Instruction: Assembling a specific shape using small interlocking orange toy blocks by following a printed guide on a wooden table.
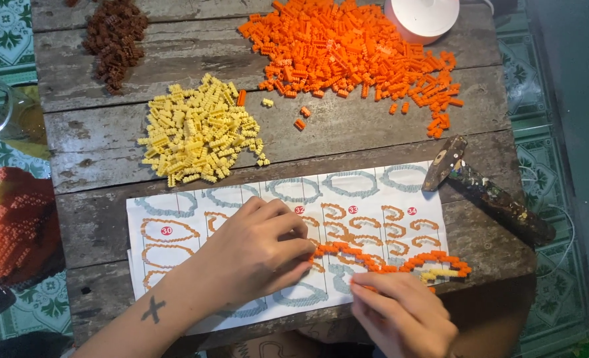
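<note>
**Two hands at an orange brick strip on a plank table**

Near edge: right hand (406, 317), fingers curled, tips pinched toward the near side of the strip (387, 261); whether a brick sits between them cannot be told. Left hand (258, 255) lies palm down on the sheet (175, 229), fingers bent, tips pressing the strip's left end. A dark cross mark shows on the left forearm.

The strip: a thin curved run of small orange bricks, with a few yellow ones at its right end, lying on the sheet's near right part between the two hands.

The sheet: white paper printed with rows of orange and grey outline shapes, spread across the near planks.

Surface: table (347, 136) of weathered grey boards, cracked and gapped. Right of the sheet, a worn hammer (483, 189) lies slantwise, head on the paper's corner.

Farther: yellow pile (198, 129) at mid-left; orange pile (354, 50) far centre to right, strays scattered at its near edge; brown pile (114, 36) far left. A pink round base (422, 16) touches the orange pile's far side.

Room: green patterned floor (539, 79) either side. Left, a built orange model (13, 225) and a glass bowl (3, 109), contents unclear.
</note>
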